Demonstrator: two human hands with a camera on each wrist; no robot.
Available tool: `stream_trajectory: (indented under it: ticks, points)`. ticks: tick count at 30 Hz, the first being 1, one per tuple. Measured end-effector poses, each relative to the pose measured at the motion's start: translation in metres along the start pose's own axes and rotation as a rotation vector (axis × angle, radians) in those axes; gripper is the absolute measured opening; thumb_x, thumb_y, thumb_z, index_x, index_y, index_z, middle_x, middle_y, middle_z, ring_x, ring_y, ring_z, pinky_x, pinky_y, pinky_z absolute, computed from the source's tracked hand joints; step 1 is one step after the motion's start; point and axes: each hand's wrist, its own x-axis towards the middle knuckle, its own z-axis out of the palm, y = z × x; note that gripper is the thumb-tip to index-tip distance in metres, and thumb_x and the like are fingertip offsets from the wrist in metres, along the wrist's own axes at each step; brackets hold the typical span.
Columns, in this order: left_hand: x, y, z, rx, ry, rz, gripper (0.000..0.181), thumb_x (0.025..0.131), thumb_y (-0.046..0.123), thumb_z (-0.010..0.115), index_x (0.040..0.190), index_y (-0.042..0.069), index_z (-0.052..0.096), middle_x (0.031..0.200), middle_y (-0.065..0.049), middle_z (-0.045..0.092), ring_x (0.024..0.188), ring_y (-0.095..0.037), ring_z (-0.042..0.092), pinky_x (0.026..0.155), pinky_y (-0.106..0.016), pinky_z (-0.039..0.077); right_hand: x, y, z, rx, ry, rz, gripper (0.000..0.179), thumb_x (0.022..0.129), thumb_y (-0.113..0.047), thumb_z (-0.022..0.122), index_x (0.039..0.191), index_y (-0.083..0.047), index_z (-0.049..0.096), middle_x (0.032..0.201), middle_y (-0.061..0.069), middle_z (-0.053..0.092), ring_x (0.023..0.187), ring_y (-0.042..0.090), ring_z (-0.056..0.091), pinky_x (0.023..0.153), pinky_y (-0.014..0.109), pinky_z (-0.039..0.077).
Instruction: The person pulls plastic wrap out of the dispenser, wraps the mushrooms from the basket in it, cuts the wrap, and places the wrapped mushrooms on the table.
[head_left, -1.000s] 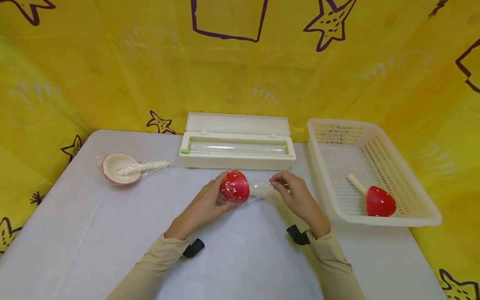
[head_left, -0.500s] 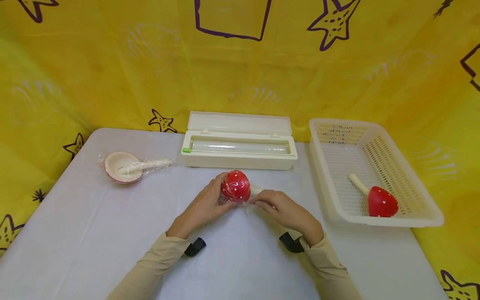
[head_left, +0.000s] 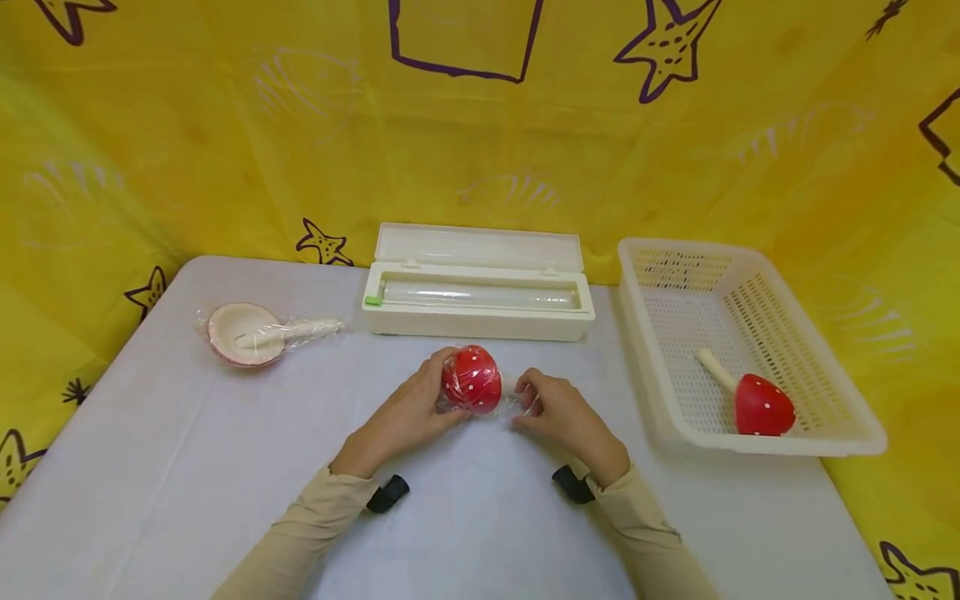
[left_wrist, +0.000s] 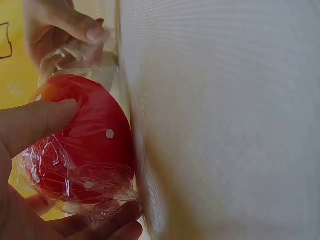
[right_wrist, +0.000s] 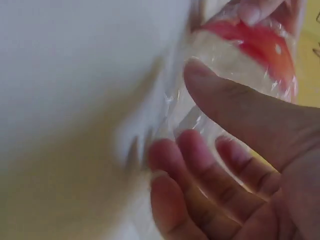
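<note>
A white table (head_left: 480, 525) spreads below the left hand (head_left: 411, 398). Wrapped ladle (head_left: 266, 335) to its left, box (head_left: 480, 323) beyond, basket (head_left: 765, 445) right

A person's sleeved forearms (head_left: 300, 529) angle toward each other; the left hand (head_left: 407, 406) grips, thumb (left_wrist: 42, 120) opposite its fingers, while the right hand (head_left: 564, 414) (near its partner but not touching) curves its fingers (right_wrist: 227, 187) loosely, thumb apart.

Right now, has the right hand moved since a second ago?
Yes: in the head view, the right hand has moved left, away from the white slotted basket.
</note>
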Motion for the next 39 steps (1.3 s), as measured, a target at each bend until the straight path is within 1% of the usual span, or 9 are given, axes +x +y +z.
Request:
stream_trajectory:
  ticks: [5,11,15,18,24,29,31,36,39]
  points:
    - [0.001,-0.001,0.001,0.000,0.004,0.001,0.083,0.081,0.021,0.081,0.146,0.009,0.030,0.137,-0.016,0.053,0.127,-0.030,0.055,0.105,-0.048,0.048,-0.008,-0.009,-0.013,0.025,-0.091,-0.011,0.056,0.082,-0.018,0.081,0.128,-0.004,0.050,0.086,-0.001,0.069,0.069,0.006,0.060,0.067,0.022,0.050]
    - [0.001,-0.002,-0.001,-0.010,-0.011,0.025,0.083,0.082,0.020,0.082,0.145,0.007,0.030,0.139,-0.015,0.052,0.129,-0.029,0.053,0.106,-0.048,0.047,-0.012,-0.001,-0.033,0.007,0.084,0.017,0.050,0.087,-0.024,0.076,0.129,-0.004,0.057,0.103,0.011,0.069,0.088,0.024,0.066,0.078,0.039,0.055]
    - [0.000,-0.002,-0.002,-0.012,-0.029,0.031,0.083,0.082,0.020,0.082,0.145,0.007,0.029,0.140,-0.014,0.052,0.130,-0.029,0.052,0.105,-0.048,0.048,-0.006,0.011,-0.020,-0.041,0.045,0.049,0.056,0.084,-0.033,0.079,0.129,-0.005,0.060,0.112,0.015,0.064,0.100,0.028,0.060,0.086,0.043,0.052]
    - [0.000,-0.002,-0.002,-0.013,-0.042,0.029,0.084,0.081,0.021,0.082,0.145,0.007,0.028,0.140,-0.013,0.051,0.129,-0.028,0.052,0.104,-0.048,0.049,0.000,0.016,-0.005,-0.066,0.004,0.024,0.054,0.082,-0.034,0.081,0.124,-0.006,0.063,0.102,0.011,0.061,0.089,0.021,0.056,0.078,0.034,0.050]
    - [-0.002,0.000,-0.001,0.064,-0.060,0.079,0.099,0.079,0.025,0.084,0.153,0.008,0.021,0.141,-0.016,0.049,0.129,-0.030,0.051,0.103,-0.048,0.049,0.004,0.012,0.012,-0.122,0.059,0.029,0.046,0.081,-0.031,0.081,0.117,-0.009,0.064,0.094,0.007,0.055,0.077,0.016,0.049,0.067,0.028,0.043]
    - [-0.004,0.005,-0.006,0.132,-0.081,0.069,0.105,0.076,0.038,0.085,0.158,0.019,0.022,0.155,-0.022,0.033,0.142,-0.039,0.033,0.107,-0.057,0.043,0.003,0.008,0.014,-0.165,0.073,0.082,0.036,0.082,-0.027,0.081,0.110,-0.012,0.065,0.094,0.006,0.056,0.077,0.016,0.051,0.068,0.030,0.044]
    - [-0.004,0.007,-0.008,0.124,-0.087,0.098,0.096,0.079,0.038,0.082,0.157,0.022,0.028,0.158,-0.021,0.028,0.146,-0.039,0.028,0.107,-0.057,0.043,0.003,0.007,0.014,-0.187,0.078,0.087,0.033,0.082,-0.026,0.080,0.107,-0.012,0.065,0.094,0.006,0.057,0.078,0.016,0.051,0.069,0.030,0.045]
    - [-0.004,0.005,-0.007,0.108,-0.127,0.255,0.073,0.089,0.029,0.074,0.153,0.031,0.038,0.157,-0.021,0.031,0.141,-0.037,0.037,0.101,-0.050,0.050,0.004,0.007,0.015,-0.220,0.083,0.063,0.027,0.082,-0.020,0.076,0.104,-0.010,0.064,0.096,0.005,0.058,0.081,0.017,0.052,0.074,0.031,0.046]
    - [-0.005,0.004,-0.006,0.110,-0.139,0.298,0.064,0.092,0.027,0.070,0.149,0.036,0.043,0.158,-0.023,0.030,0.139,-0.037,0.040,0.101,-0.050,0.050,0.003,0.008,0.013,-0.218,0.051,0.054,0.031,0.082,-0.022,0.076,0.108,-0.009,0.064,0.099,0.007,0.059,0.084,0.017,0.052,0.077,0.032,0.047]
